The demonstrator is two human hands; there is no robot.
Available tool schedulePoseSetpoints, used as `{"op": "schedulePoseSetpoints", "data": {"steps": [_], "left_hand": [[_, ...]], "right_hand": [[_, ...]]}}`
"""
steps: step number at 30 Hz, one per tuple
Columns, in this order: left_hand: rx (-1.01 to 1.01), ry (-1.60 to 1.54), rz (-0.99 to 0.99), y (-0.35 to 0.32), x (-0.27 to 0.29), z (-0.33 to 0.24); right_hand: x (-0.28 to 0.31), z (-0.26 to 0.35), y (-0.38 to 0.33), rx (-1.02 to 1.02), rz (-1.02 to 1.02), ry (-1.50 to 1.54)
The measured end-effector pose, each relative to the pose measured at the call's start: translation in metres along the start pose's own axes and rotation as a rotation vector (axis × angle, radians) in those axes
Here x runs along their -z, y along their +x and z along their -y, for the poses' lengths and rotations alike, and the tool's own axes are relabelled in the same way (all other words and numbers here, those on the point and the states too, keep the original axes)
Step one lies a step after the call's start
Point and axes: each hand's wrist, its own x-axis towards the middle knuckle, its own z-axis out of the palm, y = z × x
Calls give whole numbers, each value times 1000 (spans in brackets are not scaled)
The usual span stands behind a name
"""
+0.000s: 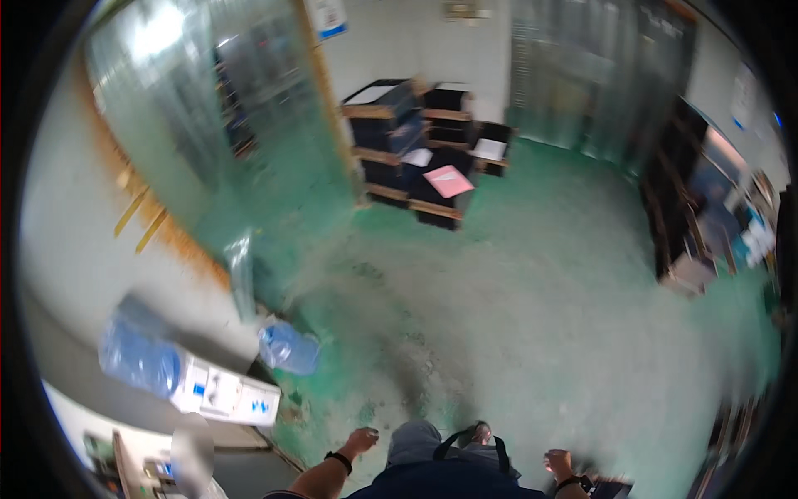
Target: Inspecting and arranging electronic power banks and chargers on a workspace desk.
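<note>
The left hand (363, 439) hangs in front of the body on the left, its fingers loosely bent and released, a dark band round the wrist. The right hand (558, 461) is lowered on the other side with the fingers folded in; blur hides whether it is clenched on anything, so I cannot tell. Just beside the right wrist, at the lower edge, lies a dark crate (617, 487), partly cut off. The things nearest the left hand, though well apart from it, are a white water dispenser (229, 394) against the left wall, with a blue water bottle (140, 356) mounted on it, and a second blue bottle (288, 348) on the green floor (532, 333) just beside it. Farther ahead, dark stacked crates (386, 133) with pale edges stand near the far wall; a pink sheet (448, 181) and several white sheets (490, 150) lie on them. Clear plastic strip curtains (594, 75) hang in the doorways to either side of the stacks. On the right stands a tall dark stack (675, 179), blurred toward the rim.
</note>
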Motion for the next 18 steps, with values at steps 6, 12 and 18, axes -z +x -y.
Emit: {"op": "schedulePoseSetpoints", "data": {"steps": [6, 12, 18], "left_hand": [[80, 171, -203, 61, 21, -2], [-372, 339, 143, 151, 101, 34], [-104, 477, -414, 255, 270, -40]], "right_hand": [[-121, 296, 75, 364, 58, -337], [-233, 404, 146, 464, 63, -245], [-352, 448, 201, 546, 422, -1156]]}}
